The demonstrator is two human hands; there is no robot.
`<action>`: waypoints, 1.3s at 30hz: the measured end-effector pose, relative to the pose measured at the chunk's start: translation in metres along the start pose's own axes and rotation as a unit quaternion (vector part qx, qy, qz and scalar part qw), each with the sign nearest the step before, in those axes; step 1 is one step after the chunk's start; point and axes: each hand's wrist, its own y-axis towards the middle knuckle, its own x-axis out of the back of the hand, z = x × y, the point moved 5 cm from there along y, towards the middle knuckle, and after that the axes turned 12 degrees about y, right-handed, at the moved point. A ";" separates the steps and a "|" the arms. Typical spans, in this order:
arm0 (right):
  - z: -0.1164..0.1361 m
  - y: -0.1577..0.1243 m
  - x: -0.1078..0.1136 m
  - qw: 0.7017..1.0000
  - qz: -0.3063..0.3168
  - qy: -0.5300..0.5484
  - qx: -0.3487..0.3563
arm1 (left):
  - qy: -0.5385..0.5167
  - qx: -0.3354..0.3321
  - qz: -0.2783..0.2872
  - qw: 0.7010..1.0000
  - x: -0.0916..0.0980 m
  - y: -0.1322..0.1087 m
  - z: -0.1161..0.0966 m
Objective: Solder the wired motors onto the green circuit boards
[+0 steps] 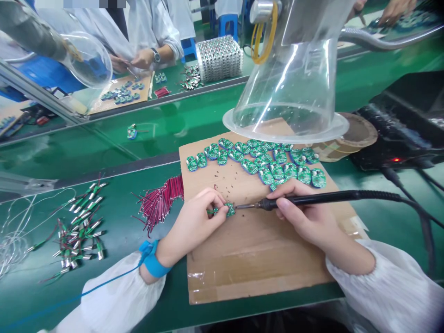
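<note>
While L hand pinches a small PCB over the cardboard, R hand has fingers closed round a soldering iron, tip at or just beside the PCB's edge; contact unclear. That PCB looks mid-work. Approx. two dozen other boards sit along the cardboard's far side, done or waiting can't tell; red wires & metal-ended parts lie loose on bench, prob. unused yet.

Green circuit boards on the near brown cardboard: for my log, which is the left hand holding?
The green circuit board beside the black soldering iron's tip; the others lie grouped farther away.
</note>
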 end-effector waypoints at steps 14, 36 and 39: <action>0.001 0.002 0.000 1.000 -0.006 -0.004 -0.002 | 0.011 0.000 0.001 1.000 0.001 0.000 -0.001; -0.003 0.000 0.003 1.000 -0.013 -0.004 -0.013 | 0.022 0.001 0.011 1.000 0.002 0.000 -0.004; -0.002 0.000 0.003 1.000 -0.013 -0.009 -0.012 | 0.023 -0.001 0.011 1.000 0.002 0.000 -0.004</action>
